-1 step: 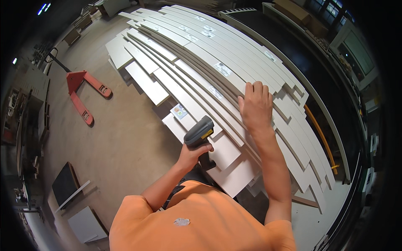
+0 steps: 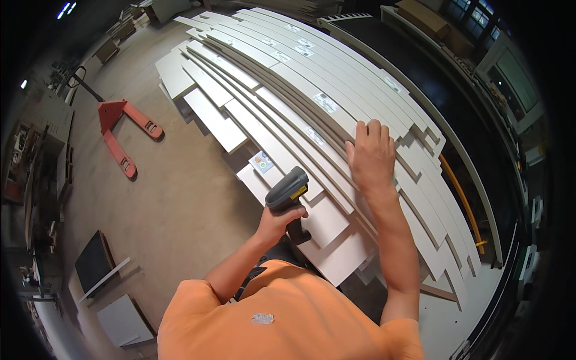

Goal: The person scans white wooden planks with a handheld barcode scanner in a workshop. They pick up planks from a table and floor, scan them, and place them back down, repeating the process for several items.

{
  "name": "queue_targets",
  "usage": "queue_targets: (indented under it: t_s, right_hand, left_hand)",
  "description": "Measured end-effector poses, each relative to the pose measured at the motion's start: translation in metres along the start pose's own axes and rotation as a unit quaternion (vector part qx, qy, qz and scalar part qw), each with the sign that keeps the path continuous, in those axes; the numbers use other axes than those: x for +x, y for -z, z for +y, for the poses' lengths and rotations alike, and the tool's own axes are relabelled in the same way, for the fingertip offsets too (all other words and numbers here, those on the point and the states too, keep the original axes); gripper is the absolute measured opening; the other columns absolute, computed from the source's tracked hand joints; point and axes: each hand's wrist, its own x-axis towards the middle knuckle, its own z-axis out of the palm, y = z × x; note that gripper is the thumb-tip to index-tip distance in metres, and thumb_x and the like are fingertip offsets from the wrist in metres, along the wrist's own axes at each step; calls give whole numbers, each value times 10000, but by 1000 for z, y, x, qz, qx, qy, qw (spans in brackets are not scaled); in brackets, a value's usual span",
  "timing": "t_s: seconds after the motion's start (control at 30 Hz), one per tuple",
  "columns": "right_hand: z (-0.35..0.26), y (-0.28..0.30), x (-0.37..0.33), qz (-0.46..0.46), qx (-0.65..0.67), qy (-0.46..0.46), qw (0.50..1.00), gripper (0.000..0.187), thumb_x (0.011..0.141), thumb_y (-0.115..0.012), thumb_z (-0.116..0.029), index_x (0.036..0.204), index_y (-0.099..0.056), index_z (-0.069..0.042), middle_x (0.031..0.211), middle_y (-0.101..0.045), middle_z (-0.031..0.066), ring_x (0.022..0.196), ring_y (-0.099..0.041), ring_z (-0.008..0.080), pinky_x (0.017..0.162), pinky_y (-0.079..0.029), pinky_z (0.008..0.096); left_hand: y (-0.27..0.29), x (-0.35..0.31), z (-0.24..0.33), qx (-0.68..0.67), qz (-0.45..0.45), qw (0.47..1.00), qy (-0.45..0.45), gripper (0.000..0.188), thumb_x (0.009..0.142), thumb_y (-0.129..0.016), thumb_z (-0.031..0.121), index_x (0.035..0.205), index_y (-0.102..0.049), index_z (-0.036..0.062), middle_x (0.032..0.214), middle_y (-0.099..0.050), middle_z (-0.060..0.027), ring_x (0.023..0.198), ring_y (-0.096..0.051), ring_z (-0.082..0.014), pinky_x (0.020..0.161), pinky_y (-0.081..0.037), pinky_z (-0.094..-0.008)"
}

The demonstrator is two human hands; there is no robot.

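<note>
The left hand [image 2: 281, 224] had its fingers wrapped round the scanner [image 2: 287, 191], near the white boards [image 2: 300, 75]. The right hand [image 2: 373, 161], fingers together, seemed to steady them, its grip unclear; sliding one would need a firm pinch.

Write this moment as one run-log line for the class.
left hand: holds dark handheld scanner | right hand: on pale boards | floor: red pallet jack

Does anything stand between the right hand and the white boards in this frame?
Nothing visible does: the right hand appears to rest directly on the white boards. The left hand holds a dark scanner, apart from the right.
</note>
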Motion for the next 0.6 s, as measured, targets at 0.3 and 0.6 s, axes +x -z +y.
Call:
queue_targets:
  t_s: [0.3, 0.6]
  right_hand:
    - [-1, 7, 26, -115, 46, -27, 992, 350, 742, -793, -191, 979, -589, -36, 970, -562, 129, 942, -578, 299, 802, -492, 429]
    - [-19, 47, 54, -142, 188, -171, 957, 282, 698, -655, -73, 941, -572, 43, 922, -516, 155, 761, -573, 318, 708, -496, 401]
  left_hand:
    - [34, 5, -5, -33, 55, 998, 21, 334, 867, -744, 117, 1145, -598, 5, 903, -701, -101, 825, -678, -170, 710, -562, -318]
    - [108, 91, 43, -32, 13, 999, -6, 248, 870, -714, 84, 1083, -630, -12, 891, -697, -94, 855, -665, -173, 763, -540, -329]
